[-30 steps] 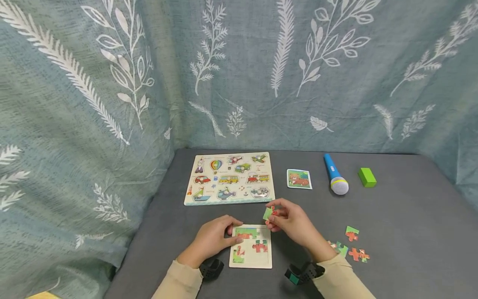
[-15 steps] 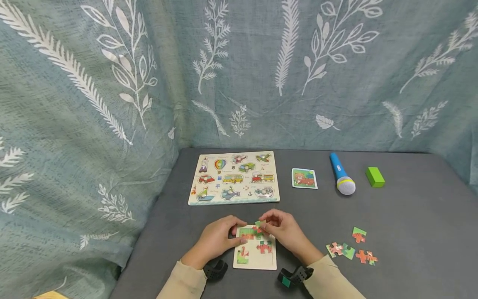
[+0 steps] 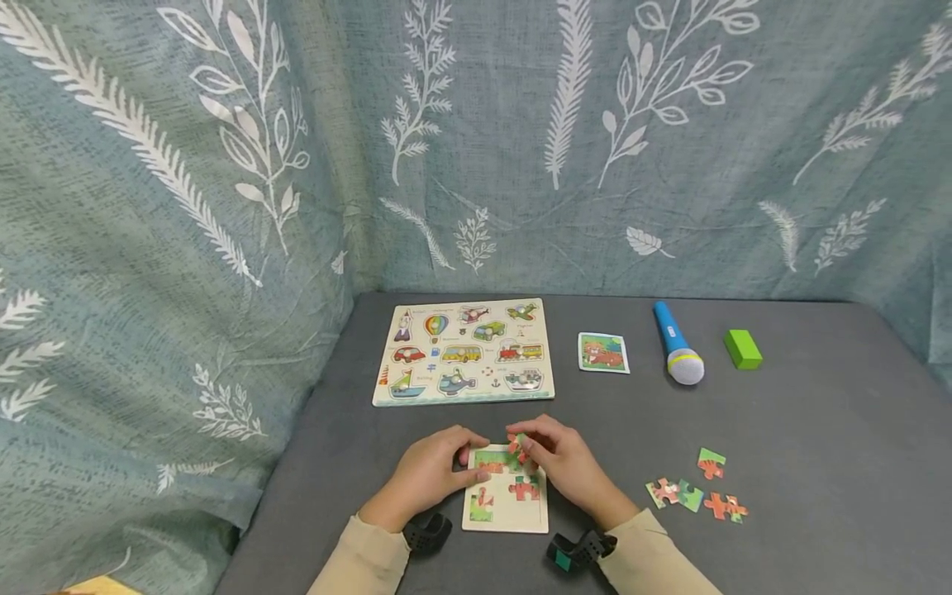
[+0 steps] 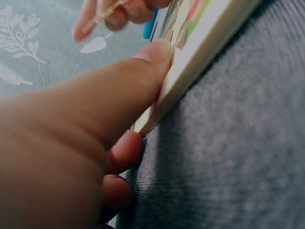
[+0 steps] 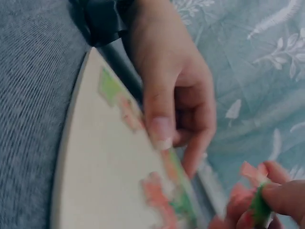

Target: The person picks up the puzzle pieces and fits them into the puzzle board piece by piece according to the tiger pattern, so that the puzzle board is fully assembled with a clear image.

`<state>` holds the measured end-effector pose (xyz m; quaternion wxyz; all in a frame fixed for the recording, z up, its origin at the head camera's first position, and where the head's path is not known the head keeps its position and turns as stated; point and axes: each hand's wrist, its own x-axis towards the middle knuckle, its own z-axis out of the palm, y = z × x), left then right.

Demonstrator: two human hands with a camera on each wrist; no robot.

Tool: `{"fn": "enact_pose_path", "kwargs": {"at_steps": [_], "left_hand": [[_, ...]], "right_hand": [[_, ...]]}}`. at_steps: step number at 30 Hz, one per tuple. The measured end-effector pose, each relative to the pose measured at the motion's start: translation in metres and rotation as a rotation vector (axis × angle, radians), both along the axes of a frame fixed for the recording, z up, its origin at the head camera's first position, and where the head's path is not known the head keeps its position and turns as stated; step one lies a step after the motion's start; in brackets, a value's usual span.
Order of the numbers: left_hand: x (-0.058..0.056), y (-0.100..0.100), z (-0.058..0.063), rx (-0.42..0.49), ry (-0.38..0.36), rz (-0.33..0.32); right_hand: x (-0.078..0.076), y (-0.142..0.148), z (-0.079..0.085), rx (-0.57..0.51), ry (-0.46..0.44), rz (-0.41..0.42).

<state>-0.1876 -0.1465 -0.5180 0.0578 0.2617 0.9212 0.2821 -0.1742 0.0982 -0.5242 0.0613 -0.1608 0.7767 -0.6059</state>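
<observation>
A small square puzzle board [image 3: 506, 519] lies on the table, with several jigsaw pieces set along its top, left and right parts. My left hand [image 3: 424, 473] grips its upper left edge, the thumb on top and fingers at the side, as the left wrist view shows. Over the upper right corner, my right hand [image 3: 573, 463] pinches a red and green puzzle piece [image 3: 516, 445] between thumb and fingers. In the right wrist view this piece [image 5: 259, 202] is held tilted, apart from the board. The fingers partly hide it.
Several loose puzzle pieces [image 3: 711, 464] lie to the right. Behind the hands is a larger vehicle puzzle [image 3: 464, 355]. A picture card [image 3: 603, 353], a blue toy microphone [image 3: 677, 343] and a green block [image 3: 743, 349] lie at the back, before a patterned curtain [image 3: 513, 149].
My right hand has brought the puzzle piece leftward, from beside the board to over its upper right corner, and the piece has turned. The left hand keeps its hold on the board.
</observation>
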Motion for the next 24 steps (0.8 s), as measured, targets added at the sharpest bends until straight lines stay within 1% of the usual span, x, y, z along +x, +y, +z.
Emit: {"fn": "enact_pose_path", "kwargs": {"at_steps": [4,5,7,9,13,15,17,22,24], "left_hand": [[0.001,0.000,-0.001,0.005,0.007,0.002],[0.002,0.000,0.000,0.004,0.007,0.005],[0.002,0.001,0.000,0.001,0.008,0.006],[0.001,0.002,0.002,-0.002,0.009,0.004],[0.000,0.004,0.002,0.006,0.009,-0.011],[0.000,0.004,0.002,0.008,0.007,-0.016],[0.000,0.003,0.002,0.007,0.010,-0.017],[0.002,0.001,0.003,-0.001,0.025,-0.019],[0.002,0.001,0.003,-0.006,0.029,-0.017]], "right_hand": [[0.013,-0.001,0.014,0.089,0.048,-0.090],[0.017,-0.003,0.018,0.106,0.045,-0.111],[0.027,-0.005,0.023,0.128,0.029,-0.122],[0.036,-0.006,0.026,0.121,0.023,-0.096],[0.050,-0.005,0.026,0.129,0.035,0.000],[0.054,-0.006,0.025,0.155,0.063,0.028],[0.056,-0.010,0.023,0.199,0.106,0.031],[0.056,-0.020,0.014,0.358,0.268,-0.064],[0.056,-0.022,0.011,0.397,0.320,-0.085]]}}
